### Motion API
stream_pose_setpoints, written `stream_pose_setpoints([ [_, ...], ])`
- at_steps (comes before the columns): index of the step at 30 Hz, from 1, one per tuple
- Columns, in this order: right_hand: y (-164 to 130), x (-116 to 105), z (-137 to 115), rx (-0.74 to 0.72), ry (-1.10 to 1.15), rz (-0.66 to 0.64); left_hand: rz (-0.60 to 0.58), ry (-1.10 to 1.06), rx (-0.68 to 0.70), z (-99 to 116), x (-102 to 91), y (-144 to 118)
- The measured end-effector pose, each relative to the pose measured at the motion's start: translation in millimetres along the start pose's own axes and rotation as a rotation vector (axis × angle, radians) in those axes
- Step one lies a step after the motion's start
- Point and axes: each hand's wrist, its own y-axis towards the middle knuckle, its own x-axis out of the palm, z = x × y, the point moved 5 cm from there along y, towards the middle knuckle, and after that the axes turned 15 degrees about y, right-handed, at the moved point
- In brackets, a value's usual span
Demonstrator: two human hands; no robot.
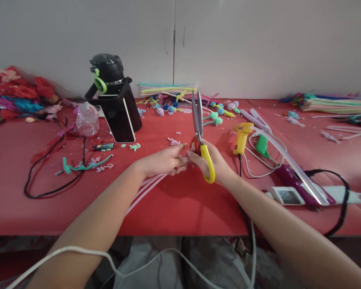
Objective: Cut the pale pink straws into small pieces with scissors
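Hands together, left hand (165,161) pinching pink stems (144,188), right hand (209,162) gripping upright scissors (198,120)

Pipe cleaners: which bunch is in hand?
The pale pink pipe cleaners in the left hand; the other stacks lie untouched by the wall, top centre and far right.

A black bottle (108,76) stands behind a propped phone (120,116) on the red table (174,204). A yellow glue gun (241,136) lies near a purple iron (301,186), with bundled pipe cleaners (337,103) far right and red flowers (21,90) far left.
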Motion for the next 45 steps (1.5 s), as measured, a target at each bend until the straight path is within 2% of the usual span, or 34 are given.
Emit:
stream_pose_setpoints([
  [9, -2, -2, 5, -0.011, 0.02, -0.053, 0.114, -0.149, 0.044, -2, -6.1, 0],
  [19, -2, -3, 0, -0.03, -0.038, -0.045, -0.024, -0.046, 0.004, 3, 0.5, -4],
  [27, -5, 3, -8, 0.007, -0.14, -0.069, -0.089, -0.025, 0.01, -2, 3.1, -3],
  [38, -4, 1, -8, -0.03, -0.124, 0.025, -0.053, 0.175, 0.002, -3, -2.8, -3],
  [45, -1, -1, -10, -0.046, -0.088, 0.055, 0.049, 0.21, -0.013, -5, -4.7, 2],
])
